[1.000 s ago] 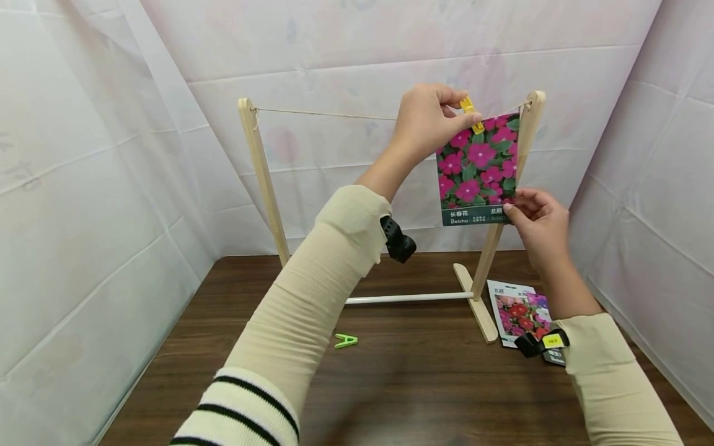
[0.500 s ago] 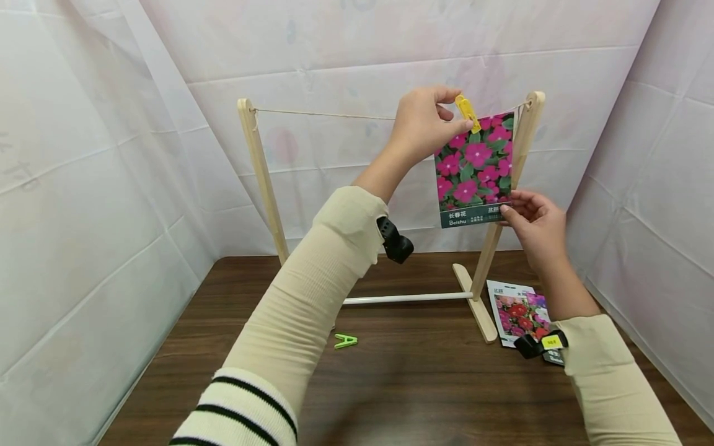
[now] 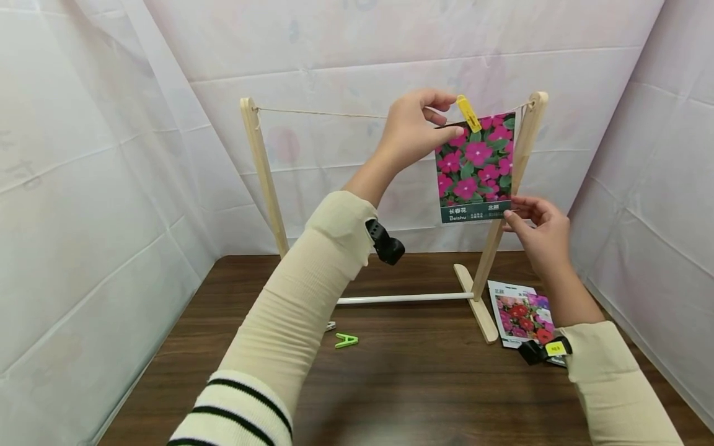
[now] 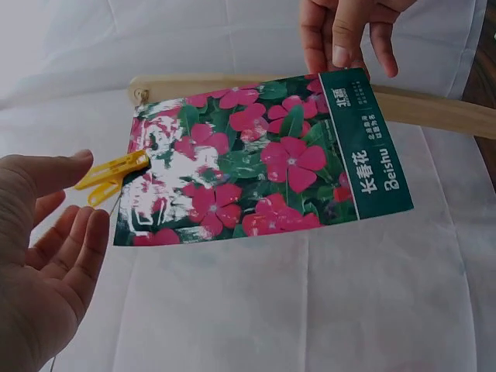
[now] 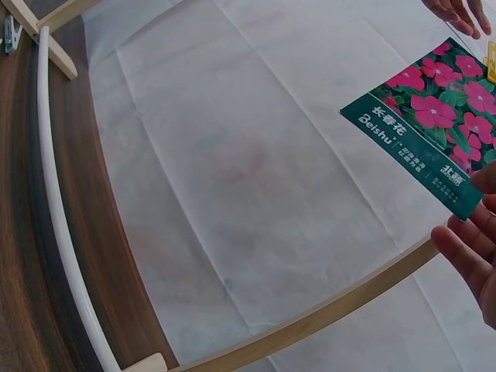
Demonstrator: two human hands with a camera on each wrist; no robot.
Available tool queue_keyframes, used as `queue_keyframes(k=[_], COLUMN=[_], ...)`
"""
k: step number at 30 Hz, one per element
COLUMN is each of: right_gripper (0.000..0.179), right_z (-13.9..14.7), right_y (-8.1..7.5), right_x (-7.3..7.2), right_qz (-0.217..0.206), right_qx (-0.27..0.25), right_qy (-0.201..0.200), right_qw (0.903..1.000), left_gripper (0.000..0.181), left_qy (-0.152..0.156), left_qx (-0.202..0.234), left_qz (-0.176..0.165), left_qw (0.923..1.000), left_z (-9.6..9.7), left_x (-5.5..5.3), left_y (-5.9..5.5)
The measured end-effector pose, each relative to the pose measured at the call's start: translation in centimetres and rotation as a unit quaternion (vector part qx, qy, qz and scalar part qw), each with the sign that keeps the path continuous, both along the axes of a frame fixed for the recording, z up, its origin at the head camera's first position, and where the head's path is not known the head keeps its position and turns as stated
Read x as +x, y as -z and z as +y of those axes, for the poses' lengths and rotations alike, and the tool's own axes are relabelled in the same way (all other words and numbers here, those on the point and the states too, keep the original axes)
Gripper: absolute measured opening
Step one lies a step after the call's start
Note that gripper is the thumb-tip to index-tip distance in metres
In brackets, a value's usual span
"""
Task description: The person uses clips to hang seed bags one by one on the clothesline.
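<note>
A seed packet (image 3: 474, 167) with pink flowers and a dark green lower band hangs near the right end of a thin string (image 3: 323, 113). Its top edge is held by a yellow clothespin (image 3: 468, 113). My left hand (image 3: 415, 133) is just left of that clothespin, thumb and fingers spread apart and off it, as the left wrist view shows, where the clothespin (image 4: 116, 172) stands free of the fingers. At the packet's lower right corner, my right hand (image 3: 541, 235) pinches the edge, thumb in front and fingers behind.
The string is tied between two wooden posts (image 3: 262, 173) of a stand with a white bottom rod (image 3: 407, 298). On the brown table lie a green clothespin (image 3: 346, 340), a greyish clothespin (image 3: 331, 326) half behind the left sleeve, and more seed packets (image 3: 519, 313) beside the right foot.
My left hand has let go of the yellow clothespin and moved slightly left. The packet has shifted a little left, and my right hand is slightly lower at its corner.
</note>
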State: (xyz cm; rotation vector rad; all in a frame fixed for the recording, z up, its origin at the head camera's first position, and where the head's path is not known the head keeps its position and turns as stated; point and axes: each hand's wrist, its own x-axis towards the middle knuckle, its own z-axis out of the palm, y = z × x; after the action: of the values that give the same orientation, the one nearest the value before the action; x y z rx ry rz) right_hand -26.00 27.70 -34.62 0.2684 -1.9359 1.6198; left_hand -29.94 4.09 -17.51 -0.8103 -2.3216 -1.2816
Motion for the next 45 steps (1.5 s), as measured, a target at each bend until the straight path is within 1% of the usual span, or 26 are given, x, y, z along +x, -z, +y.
queue_keyframes(k=[3, 6, 12, 18, 25, 29, 33, 40, 43, 45], right_gripper=[0.032, 0.033, 0.033, 0.035, 0.031, 0.032, 0.032, 0.034, 0.036, 0.039], right_z=[0.0, 0.1, 0.3, 0.6, 0.8, 1.0, 1.1, 1.5, 1.7, 1.8], right_y=[0.0, 0.1, 0.4, 0.6, 0.9, 1.2, 1.5, 2.1, 2.3, 2.5], right_x=[0.1, 0.2, 0.8, 1.5, 2.2, 2.7, 3.2, 3.6, 3.7, 3.8], right_qz=[-0.001, 0.0, -0.001, 0.001, 0.017, 0.029, 0.046, 0.067, 0.07, 0.071], right_qx=[0.037, 0.054, 0.072, 0.086, 0.105, 0.123, 0.138, 0.145, 0.146, 0.151], right_qy=[0.037, 0.058, 0.067, 0.073, 0.055, 0.045, 0.036, 0.013, 0.0, -0.008], right_qw=[0.9986, 0.9969, 0.9951, 0.9937, 0.9928, 0.9909, 0.9886, 0.9871, 0.9867, 0.9859], left_gripper=[0.047, 0.046, 0.043, 0.04, 0.039, 0.037, 0.037, 0.036, 0.037, 0.039], left_qy=[0.013, 0.026, 0.051, 0.073, 0.076, 0.095, 0.113, 0.118, 0.125, 0.133], left_qx=[0.011, 0.018, 0.017, 0.022, 0.008, -0.003, -0.009, -0.011, -0.009, -0.009], left_qz=[-0.001, -0.003, 0.005, 0.031, 0.05, 0.059, 0.062, 0.06, 0.048, 0.034], left_qw=[0.9998, 0.9995, 0.9986, 0.9966, 0.9958, 0.9937, 0.9917, 0.9912, 0.9909, 0.9904], left_z=[-0.4, -0.7, -1.2, -1.7, -2.7, -3.2, -3.6, -4.5, -4.8, -5.0], left_x=[0.0, 0.1, 0.4, 0.6, 0.9, 1.1, 1.3, 1.6, 1.8, 1.9], left_y=[0.2, 0.5, 1.3, 2.5, 3.6, 4.2, 4.8, 5.9, 6.5, 7.1])
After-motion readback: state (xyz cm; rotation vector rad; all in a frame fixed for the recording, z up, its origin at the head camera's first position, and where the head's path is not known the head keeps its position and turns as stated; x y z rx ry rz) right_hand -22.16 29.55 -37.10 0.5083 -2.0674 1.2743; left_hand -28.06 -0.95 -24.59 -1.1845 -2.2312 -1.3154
